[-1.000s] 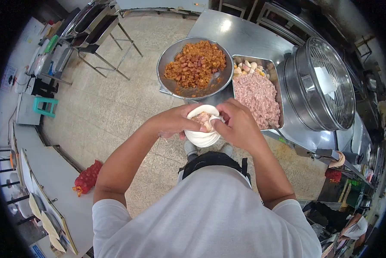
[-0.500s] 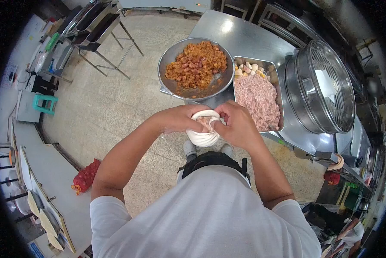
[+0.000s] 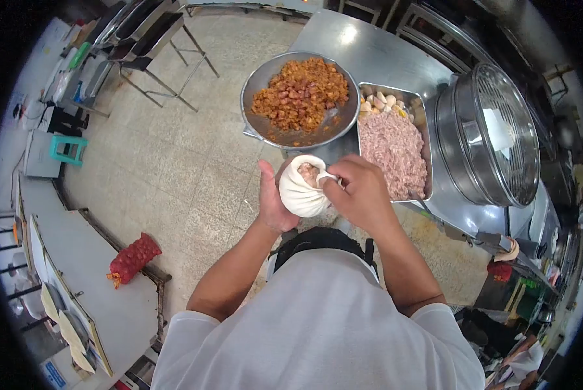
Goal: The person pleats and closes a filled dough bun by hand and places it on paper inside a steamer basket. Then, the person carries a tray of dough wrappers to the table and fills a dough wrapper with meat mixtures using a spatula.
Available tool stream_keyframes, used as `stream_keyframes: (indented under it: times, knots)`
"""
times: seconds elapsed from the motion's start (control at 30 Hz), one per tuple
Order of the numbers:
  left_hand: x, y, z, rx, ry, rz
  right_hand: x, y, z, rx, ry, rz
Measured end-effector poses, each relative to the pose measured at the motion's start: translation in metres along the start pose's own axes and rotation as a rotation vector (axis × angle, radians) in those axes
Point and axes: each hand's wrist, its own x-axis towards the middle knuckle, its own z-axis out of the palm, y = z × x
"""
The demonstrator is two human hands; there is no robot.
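Note:
A white dough bun (image 3: pixel 302 203) with pleated sides and pink meat filling showing at its open top rests in my left hand (image 3: pixel 273 207). That palm cups it from below and the left side, with the thumb standing out away from the dough. At the right rim of the bun, my right hand (image 3: pixel 359 192) pinches the dough edge between thumb and bent fingers. Just beyond the hands is a metal bowl (image 3: pixel 249 125) of orange-brown chunky filling (image 3: pixel 301 94). Beside it, a steel tray (image 3: pixel 428 153) holds pink minced meat (image 3: pixel 393 149) and pale, egg-like pieces (image 3: pixel 381 102).
Metal steamer baskets (image 3: pixel 457 140) stand right of the tray on the steel table (image 3: pixel 382 49). A utensil handle (image 3: pixel 419 201) sticks out over the tray's near edge. To the left are a red net bag (image 3: pixel 134 260), a green stool (image 3: pixel 68 149) and a metal rack (image 3: pixel 155 62).
My left thumb has come off the bun's filling and now points outward, the left palm turned up beneath the bun. The left forearm has swung inward. My right hand still pinches the rim.

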Motion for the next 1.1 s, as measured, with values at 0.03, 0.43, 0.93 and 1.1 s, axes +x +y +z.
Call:
stream_keyframes:
  times: [0.03,0.43,0.93,1.1]
  knots:
    - [0.001,0.006,0.005,0.064,-0.042,0.02,0.004,-0.005,-0.001,0.041,0.086,0.019]
    - [0.002,0.01,0.004,0.202,-0.15,-0.039,-0.003,0.013,-0.005,0.049,0.067,-0.045]
    - [0.008,0.013,0.001,0.269,-0.317,-0.104,-0.005,0.022,-0.004,0.109,0.104,0.007]
    - [0.001,-0.001,0.007,0.169,-0.062,-0.139,-0.012,0.015,-0.013,0.071,0.042,0.029]
